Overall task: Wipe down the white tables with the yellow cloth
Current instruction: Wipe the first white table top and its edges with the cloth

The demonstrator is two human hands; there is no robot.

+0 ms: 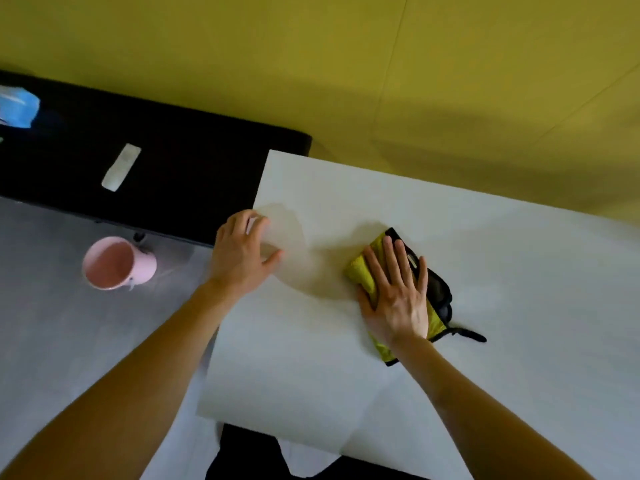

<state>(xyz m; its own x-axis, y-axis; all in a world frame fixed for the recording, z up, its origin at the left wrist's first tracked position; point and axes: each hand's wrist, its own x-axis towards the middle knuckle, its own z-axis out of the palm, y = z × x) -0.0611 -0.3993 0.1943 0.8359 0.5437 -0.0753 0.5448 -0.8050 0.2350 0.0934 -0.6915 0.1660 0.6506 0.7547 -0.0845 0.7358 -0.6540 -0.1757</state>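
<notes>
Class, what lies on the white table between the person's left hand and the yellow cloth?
In the head view the stretch is bare: only white table between the left hand and the yellow cloth, with a faint darker patch, shadow or damp.

Soft, even light; faint shadows pool beside both hands on the flat white tabletop (450, 237). Edges blur and bend.

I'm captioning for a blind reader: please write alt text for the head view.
A person's right hand presses a yellow cloth flat on a white table, while the left hand rests near the table's left edge. A pink cup stands farther left.
</notes>
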